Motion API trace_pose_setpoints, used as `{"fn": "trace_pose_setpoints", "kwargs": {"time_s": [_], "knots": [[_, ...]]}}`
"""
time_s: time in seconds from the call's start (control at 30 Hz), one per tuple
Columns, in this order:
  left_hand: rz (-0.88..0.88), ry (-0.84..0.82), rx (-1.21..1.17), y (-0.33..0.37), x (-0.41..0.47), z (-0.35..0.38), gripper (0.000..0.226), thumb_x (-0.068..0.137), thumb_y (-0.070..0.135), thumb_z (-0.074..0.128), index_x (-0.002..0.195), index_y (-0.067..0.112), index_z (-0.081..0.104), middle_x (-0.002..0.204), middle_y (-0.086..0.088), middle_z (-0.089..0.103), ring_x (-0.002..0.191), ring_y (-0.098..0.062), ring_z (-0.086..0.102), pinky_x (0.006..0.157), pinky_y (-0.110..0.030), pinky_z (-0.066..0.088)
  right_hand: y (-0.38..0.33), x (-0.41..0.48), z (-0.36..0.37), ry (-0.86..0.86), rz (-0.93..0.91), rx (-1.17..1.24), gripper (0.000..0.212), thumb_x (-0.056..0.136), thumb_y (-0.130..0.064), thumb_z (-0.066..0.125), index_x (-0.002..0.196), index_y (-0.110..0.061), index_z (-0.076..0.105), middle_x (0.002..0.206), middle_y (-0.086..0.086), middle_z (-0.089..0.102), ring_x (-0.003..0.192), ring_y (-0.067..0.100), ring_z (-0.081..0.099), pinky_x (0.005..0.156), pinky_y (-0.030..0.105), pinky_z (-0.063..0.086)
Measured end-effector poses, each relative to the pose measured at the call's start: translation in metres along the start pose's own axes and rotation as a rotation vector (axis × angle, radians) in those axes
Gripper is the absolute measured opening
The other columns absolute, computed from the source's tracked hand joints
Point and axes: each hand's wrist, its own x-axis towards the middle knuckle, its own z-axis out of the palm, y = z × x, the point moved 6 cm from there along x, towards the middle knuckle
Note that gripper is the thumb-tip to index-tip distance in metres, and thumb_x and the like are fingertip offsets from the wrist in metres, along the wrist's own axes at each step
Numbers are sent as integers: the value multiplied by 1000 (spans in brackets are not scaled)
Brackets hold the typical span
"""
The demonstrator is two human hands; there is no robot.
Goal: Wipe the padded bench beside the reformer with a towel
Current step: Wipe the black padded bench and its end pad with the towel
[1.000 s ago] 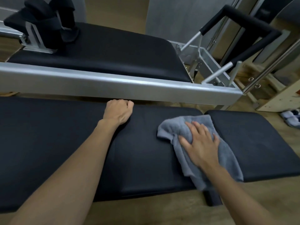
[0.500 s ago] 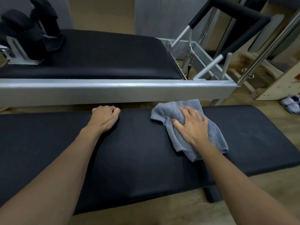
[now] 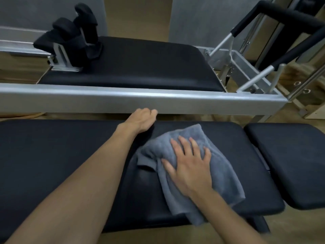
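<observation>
Grey towel (image 3: 177, 143) pinned under a flat right hand (image 3: 190, 168) on the padded bench (image 3: 52, 155)
The right hand lies open, fingers spread, pressing the towel onto the bench's right half — one corner of the cloth hangs over the near edge. The left hand (image 3: 142, 120) is curled into a fist, holding nothing, and rests at the far edge, just beside the silver rail (image 3: 79, 100) of the reformer (image 3: 133, 67).

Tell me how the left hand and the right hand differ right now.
The left hand curls its fingers over the far edge of the bench; the right hand lies flat, fingers spread. The right hand presses the grey towel; the left hand touches no towel. The left hand sits farther away, by the metal rail. Both rest on the bench.
</observation>
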Motion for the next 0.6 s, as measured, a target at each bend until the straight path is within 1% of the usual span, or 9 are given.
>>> {"fn": "trace_pose_setpoints", "kwargs": {"time_s": [0.03, 0.1, 0.13, 0.2, 0.27, 0.4, 0.47, 0.53, 0.6], "knots": [[-3, 5, 5, -5, 2, -4, 52, 95, 33, 21, 103, 8, 66, 121, -19, 60, 105, -31, 52, 93, -41, 40, -2, 20, 4, -10, 12, -1, 64, 91, -63, 31, 146, -30, 39, 153, 0, 40, 142, 28, 32, 108, 61, 21], [-16, 53, 74, -18, 1, -14, 46, 97, 32, 23, 98, 6, 61, 119, -21, 58, 104, -34, 52, 86, -39, 38, -2, 64, 13, -11, 24, -8, 62, 93, -62, 30, 146, -30, 35, 154, 1, 37, 142, 28, 28, 108, 60, 18], [-32, 92, 128, -27, -1, -18, 40, 98, 30, 24, 98, 6, 56, 119, -23, 57, 105, -37, 52, 83, -40, 36, -4, 86, 17, -4, 24, -16, 61, 94, -62, 30, 143, -28, 38, 151, 2, 40, 139, 29, 32, 107, 59, 21], [-68, 165, 196, -51, -9, -26, 35, 100, 26, 26, 105, 5, 54, 119, -27, 56, 107, -43, 51, 79, -42, 35, -8, 122, 21, -3, 25, -31, 59, 94, -61, 27, 135, -23, 45, 140, 6, 51, 128, 31, 44, 103, 59, 28], [-122, 201, 208, -73, -21, -34, 36, 99, 29, 25, 101, 7, 54, 118, -26, 57, 104, -42, 52, 78, -42, 35, -10, 141, 24, -22, 39, -32, 60, 94, -62, 24, 130, -21, 49, 133, 7, 55, 122, 33, 48, 101, 59, 31], [-131, 179, 175, -90, -46, -37, 46, 100, 33, 24, 88, 7, 60, 112, -25, 64, 98, -42, 56, 86, -44, 44, -13, 115, 21, 12, 75, -20, 62, 93, -62, 28, 140, -23, 41, 142, 8, 49, 129, 32, 42, 107, 61, 22], [-94, 159, 203, -79, -55, -36, 45, 101, 29, 25, 84, 8, 61, 107, -25, 66, 96, -41, 57, 81, -40, 40, -22, 82, 17, 10, 50, 4, 63, 93, -60, 32, 144, -24, 36, 148, 8, 43, 136, 31, 35, 109, 61, 20], [-59, 163, 238, -72, -58, -37, 42, 100, 25, 25, 85, 8, 60, 107, -24, 66, 97, -41, 58, 81, -40, 36, -32, 52, 14, -7, 25, 10, 63, 92, -59, 37, 145, -25, 36, 151, 6, 40, 140, 29, 31, 110, 61, 19], [-54, 158, 256, -70, -63, -38, 41, 100, 23, 25, 95, 7, 62, 113, -22, 66, 101, -39, 58, 91, -41, 37, -40, 23, 9, -22, 21, 7, 63, 91, -58, 42, 145, -25, 40, 151, 6, 41, 141, 29, 32, 110, 61, 20]]}}
